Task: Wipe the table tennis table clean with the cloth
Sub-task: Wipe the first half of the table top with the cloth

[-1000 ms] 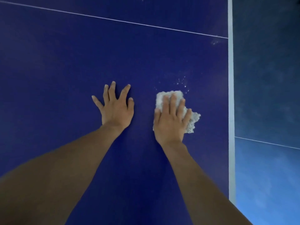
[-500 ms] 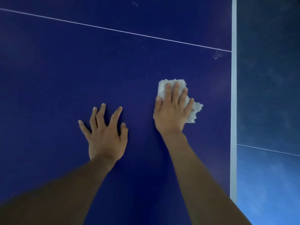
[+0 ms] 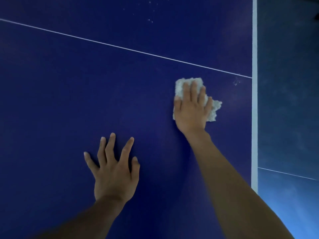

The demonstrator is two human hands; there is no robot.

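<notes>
The dark blue table tennis table [image 3: 86, 94] fills most of the view. A crumpled white cloth [image 3: 214, 107] lies flat on it at the right, just below the thin white centre line [image 3: 120, 47]. My right hand [image 3: 191, 107] presses on the cloth with straight fingers, covering most of it. My left hand [image 3: 113, 169] rests flat on the bare table, lower and to the left, fingers spread. A few white specks [image 3: 236, 82] sit right of the cloth near the edge band, and more specks [image 3: 151, 20] lie beyond the centre line.
The table's white edge band [image 3: 254, 100] runs down the right side. Beyond it lies a blue floor [image 3: 288, 83] with a thin white line [image 3: 286, 173].
My right hand has pushed the cloth away from me, over a patch of white specks that no longer shows. My left hand has fallen behind, lower and left on the table.
</notes>
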